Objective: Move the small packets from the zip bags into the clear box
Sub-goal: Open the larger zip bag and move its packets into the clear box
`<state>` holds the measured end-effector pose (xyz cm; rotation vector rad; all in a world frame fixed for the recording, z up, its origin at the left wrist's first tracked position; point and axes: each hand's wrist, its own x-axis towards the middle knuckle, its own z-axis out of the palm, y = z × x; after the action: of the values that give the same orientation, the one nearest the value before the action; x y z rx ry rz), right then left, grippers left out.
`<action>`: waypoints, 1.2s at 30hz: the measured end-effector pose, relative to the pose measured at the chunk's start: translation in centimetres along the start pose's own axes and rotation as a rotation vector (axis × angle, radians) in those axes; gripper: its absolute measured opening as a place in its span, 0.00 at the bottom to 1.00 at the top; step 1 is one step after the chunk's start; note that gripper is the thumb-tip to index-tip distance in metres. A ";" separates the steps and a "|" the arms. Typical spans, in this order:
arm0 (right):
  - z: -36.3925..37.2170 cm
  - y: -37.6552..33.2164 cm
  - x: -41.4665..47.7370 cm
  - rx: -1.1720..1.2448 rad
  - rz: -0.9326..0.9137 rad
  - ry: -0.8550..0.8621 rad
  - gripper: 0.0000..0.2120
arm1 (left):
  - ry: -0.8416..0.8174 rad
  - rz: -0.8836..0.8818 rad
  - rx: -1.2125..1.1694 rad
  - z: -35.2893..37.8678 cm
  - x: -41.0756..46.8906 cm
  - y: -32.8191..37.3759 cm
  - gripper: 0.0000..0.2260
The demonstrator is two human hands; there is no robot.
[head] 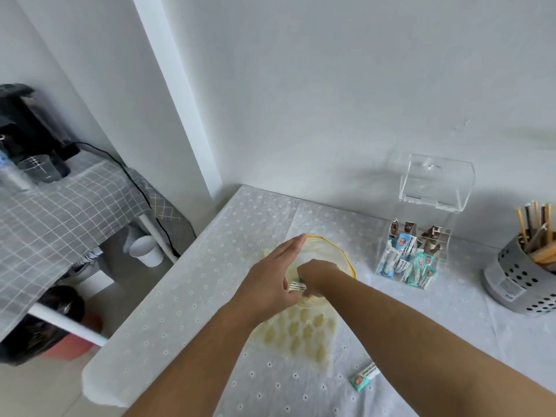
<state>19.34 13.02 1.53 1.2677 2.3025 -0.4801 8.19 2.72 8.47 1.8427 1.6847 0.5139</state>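
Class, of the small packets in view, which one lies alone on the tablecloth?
The teal packet nearest the camera, beside the zip bag; the rest stand in the clear box or sit in the right hand.

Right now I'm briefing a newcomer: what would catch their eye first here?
The left hand and right hand meet in the middle at a yellow zip bag, the right pinching a packet. Right of them stands the clear box, lid up, partly filled; a loose packet lies nearer the front.

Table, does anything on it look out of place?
One teal packet lies loose on the tablecloth near the front edge, apart from the zip bag and the clear box. Nothing else stands out.
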 end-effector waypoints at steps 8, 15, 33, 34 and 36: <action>1.0 -0.3 0.2 -0.066 -0.047 0.041 0.13 | 0.084 -0.007 -0.017 0.2 0.1 -1.1 0.38; -0.6 0.2 -0.6 0.081 -0.121 0.101 0.06 | 0.164 -0.029 -0.172 -0.8 0.2 -1.3 0.24; -3.7 1.4 -4.8 0.256 -0.107 0.177 0.25 | 0.172 -0.050 -0.176 -2.5 0.2 0.8 0.19; -3.8 1.5 -5.1 0.271 -0.111 0.171 0.23 | 0.167 -0.047 -0.181 -2.5 0.2 1.0 0.20; -4.2 1.8 -5.6 0.327 -0.138 0.163 0.14 | 0.168 -0.041 -0.176 -2.5 0.3 1.2 0.23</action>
<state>22.50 12.18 8.02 1.3420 2.5350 -0.8591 7.51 3.39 11.11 1.6745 1.7214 0.7924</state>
